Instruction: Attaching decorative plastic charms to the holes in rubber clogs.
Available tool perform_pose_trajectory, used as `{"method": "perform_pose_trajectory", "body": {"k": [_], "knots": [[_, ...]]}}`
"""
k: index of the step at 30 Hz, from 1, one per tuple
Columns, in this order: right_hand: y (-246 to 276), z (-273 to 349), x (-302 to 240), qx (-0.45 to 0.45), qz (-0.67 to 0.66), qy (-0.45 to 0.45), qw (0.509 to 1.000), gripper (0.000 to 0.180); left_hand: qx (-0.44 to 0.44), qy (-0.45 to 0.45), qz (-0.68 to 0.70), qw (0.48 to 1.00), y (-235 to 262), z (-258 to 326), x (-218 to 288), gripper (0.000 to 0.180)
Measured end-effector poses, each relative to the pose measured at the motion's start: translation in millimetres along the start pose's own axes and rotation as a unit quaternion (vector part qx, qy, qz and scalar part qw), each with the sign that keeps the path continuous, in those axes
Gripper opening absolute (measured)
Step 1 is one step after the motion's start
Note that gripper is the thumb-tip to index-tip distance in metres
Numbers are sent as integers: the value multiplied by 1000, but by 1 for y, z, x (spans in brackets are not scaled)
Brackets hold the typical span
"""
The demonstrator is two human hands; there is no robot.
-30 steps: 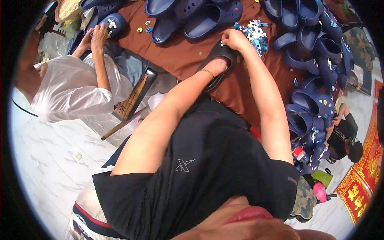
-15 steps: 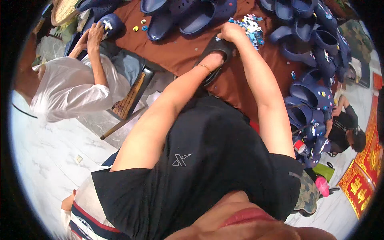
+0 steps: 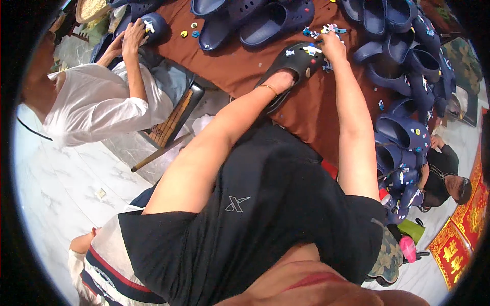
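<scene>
Black foam clog (image 3: 298, 64) lies on the brown cloth (image 3: 245, 66), with the left hand (image 3: 279, 81) tucked inside it. It looks light and bendy, easy to hold from within. Right hand (image 3: 332, 43) pinches a small charm (image 3: 312, 49) at its toe.

We see bare brown cloth (image 3: 240, 64) between our black clog (image 3: 293, 64) and the row of navy clogs (image 3: 245, 20) above it; a hand could pass there. Loose charms (image 3: 190, 31) dot that strip near its left end. To the right, stacked navy clogs (image 3: 403, 66) crowd close to our right hand (image 3: 332, 43), with little room between. Our left hand (image 3: 280, 81) sits inside the black clog. At left, another person's hands (image 3: 127, 38) and white sleeve (image 3: 97, 104) block the table edge.
</scene>
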State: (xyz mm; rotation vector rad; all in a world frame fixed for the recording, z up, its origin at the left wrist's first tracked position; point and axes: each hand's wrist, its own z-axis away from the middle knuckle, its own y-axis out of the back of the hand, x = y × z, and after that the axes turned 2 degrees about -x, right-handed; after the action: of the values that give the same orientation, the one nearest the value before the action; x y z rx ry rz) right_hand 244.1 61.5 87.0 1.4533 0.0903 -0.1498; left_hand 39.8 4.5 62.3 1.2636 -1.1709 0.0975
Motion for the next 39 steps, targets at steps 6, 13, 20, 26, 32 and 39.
{"method": "perform_pose_trajectory", "body": {"k": [6,13,20,26,32,39], "knots": [[-3,-1,0,115,-96,23,988,20,6,-6,1,1000,-1,3,-1,34],[8,9,-20,-17,-285,8,958,25,14,-14,4,1000,-5,-4,-4,35],[24,19,-53,-94,-312,129,937,21,17,-26,4,999,-7,1,-9,36],[24,8,-79,-174,-217,143,950,20,21,-36,6,999,-9,10,-14,38],[20,10,-96,-155,-102,135,973,18,47,-64,-4,997,-18,19,-23,39],[20,2,-102,-213,-48,164,962,17,49,-90,-68,992,-26,21,-29,41]]}}
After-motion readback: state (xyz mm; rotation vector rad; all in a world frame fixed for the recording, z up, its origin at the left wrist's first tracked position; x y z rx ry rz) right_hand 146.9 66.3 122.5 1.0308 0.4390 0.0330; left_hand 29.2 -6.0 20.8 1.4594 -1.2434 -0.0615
